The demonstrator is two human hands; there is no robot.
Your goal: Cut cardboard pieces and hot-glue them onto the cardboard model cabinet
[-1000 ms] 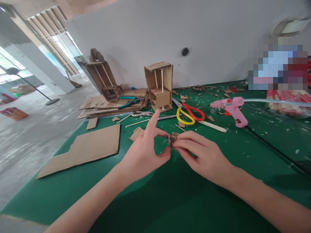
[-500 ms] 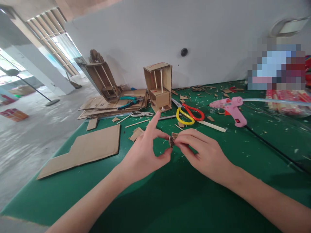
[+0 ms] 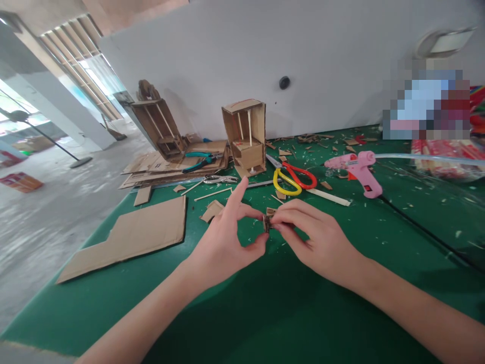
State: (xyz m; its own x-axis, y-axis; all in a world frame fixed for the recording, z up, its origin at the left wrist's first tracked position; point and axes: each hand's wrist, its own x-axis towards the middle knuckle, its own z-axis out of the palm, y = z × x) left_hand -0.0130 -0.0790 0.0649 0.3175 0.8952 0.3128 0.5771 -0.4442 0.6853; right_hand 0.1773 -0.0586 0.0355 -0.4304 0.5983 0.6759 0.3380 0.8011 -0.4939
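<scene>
- Pale grey wall [image 3: 197, 55] rises behind a glossy green tabletop [image 3: 227, 328] strewn with brown cardboard scraps; the landmark is the large pair of scissors with one red and one yellow handle [image 3: 282, 164].
- In front of the scissors and slightly to their left, clear of the tabletop, is a small folded piece of brown cardboard [image 3: 267, 223].
- Left hand [image 3: 217, 245]: thumb and one finger close on the piece's lower and upper edges, while the index finger stretches upward.
- Right hand [image 3: 322, 235]: thumb and fingertips pinch the piece's right side, the other fingers curled.
- Just behind the scissors, to the left, stands an upright open-fronted cardboard box with white rods inside [image 3: 261, 119].
- Farther left of the scissors are teal-and-black pliers [image 3: 200, 162], lying on a stack of flat brown cardboard [image 3: 146, 164].
- Left of the scissors and nearer the front lies a flat, notched sheet of tan cardboard [image 3: 147, 225].
- Right of the scissors, apart from them, rests a pink hot-glue gun with a black cord [image 3: 367, 164].
</scene>
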